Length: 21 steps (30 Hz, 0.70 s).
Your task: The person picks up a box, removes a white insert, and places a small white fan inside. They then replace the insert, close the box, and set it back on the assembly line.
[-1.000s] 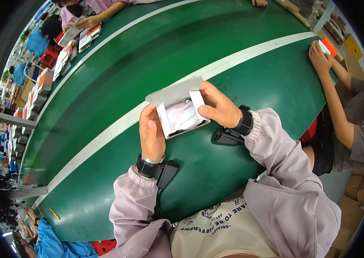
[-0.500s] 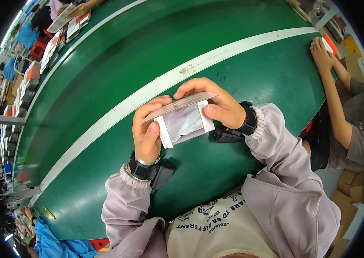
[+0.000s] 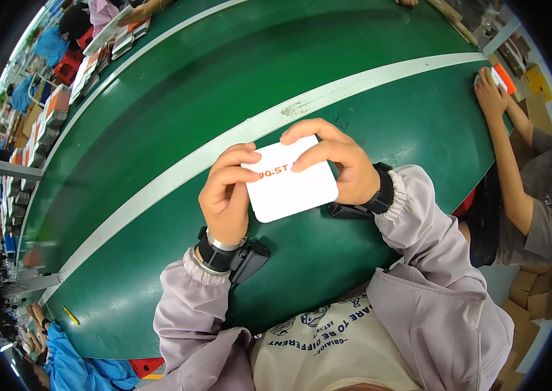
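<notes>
A fisheye camera on the wearer's head, left of a side-by-side pair, looks steeply down past the chest [image 3: 334,345]; the left hand [image 3: 227,199] and right hand [image 3: 347,166] appear quite near, around the centre (edges of the green table [image 3: 178,111] bend through the wide lens).

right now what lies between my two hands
In the head view, a white box sits between the left hand and right hand, held by both.
</notes>
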Motion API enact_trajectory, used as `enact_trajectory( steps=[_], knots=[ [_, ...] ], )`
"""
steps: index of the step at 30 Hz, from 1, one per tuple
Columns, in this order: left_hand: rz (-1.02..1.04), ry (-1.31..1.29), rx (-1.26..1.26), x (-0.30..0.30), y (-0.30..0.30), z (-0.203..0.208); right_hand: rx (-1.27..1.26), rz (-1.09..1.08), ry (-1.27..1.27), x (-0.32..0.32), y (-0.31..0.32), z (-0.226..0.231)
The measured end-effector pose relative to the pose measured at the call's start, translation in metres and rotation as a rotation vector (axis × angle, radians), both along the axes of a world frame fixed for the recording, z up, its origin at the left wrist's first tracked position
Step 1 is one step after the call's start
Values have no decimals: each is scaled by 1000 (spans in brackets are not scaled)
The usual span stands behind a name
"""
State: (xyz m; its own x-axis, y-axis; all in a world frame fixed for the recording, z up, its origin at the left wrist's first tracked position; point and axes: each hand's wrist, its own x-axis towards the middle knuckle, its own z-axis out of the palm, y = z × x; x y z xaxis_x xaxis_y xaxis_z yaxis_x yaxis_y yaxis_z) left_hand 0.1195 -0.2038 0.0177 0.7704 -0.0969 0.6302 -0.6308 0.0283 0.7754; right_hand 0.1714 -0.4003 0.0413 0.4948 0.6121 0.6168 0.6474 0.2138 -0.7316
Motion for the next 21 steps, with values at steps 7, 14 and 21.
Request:
enact_trajectory(
  steps=[7, 14, 21],
  knots=[
    [-83, 104, -143, 5, -6, 5, -112, -198, -59, -6, 1, 9],
    [37, 66, 10, 2, -7, 5, -184, -262, -150, -10, 3, 10],
    [42, 35, 2, 0, -4, 5, -223, -190, -207, -12, 3, 12]
  ],
)
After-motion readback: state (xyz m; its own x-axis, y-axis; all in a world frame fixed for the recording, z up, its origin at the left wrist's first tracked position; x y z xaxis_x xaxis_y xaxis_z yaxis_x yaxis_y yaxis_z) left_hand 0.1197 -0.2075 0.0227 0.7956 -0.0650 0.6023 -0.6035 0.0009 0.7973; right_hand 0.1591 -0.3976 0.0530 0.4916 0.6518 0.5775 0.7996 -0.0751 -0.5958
